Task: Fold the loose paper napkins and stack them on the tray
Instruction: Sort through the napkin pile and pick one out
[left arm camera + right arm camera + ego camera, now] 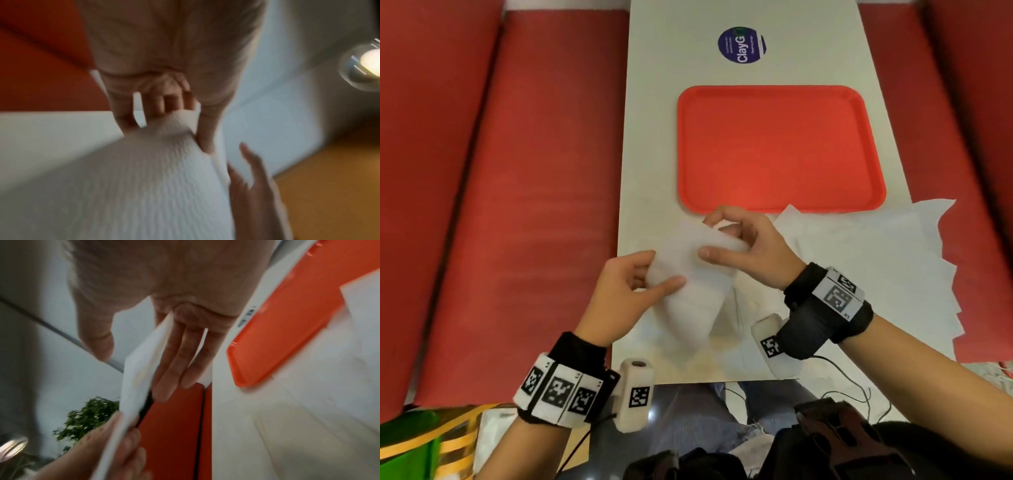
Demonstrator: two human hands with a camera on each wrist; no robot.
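Between both hands above the worktop point(647, 137), a napkin point(688, 267), left hand point(619, 291) pinching its near part, right hand point(750, 246) pinching its far edge, loose napkins point(876, 257) right of the right hand, tray point(774, 147) just beyond

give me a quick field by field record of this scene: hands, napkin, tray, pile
left hand: pinches near end of the white paper napkin
right hand: pinches far end of the same napkin
napkin state: lifted above the white table, mid-fold
red plastic tray: beyond the hands, nothing on it
loose white napkin pile: on the table, right of the hands
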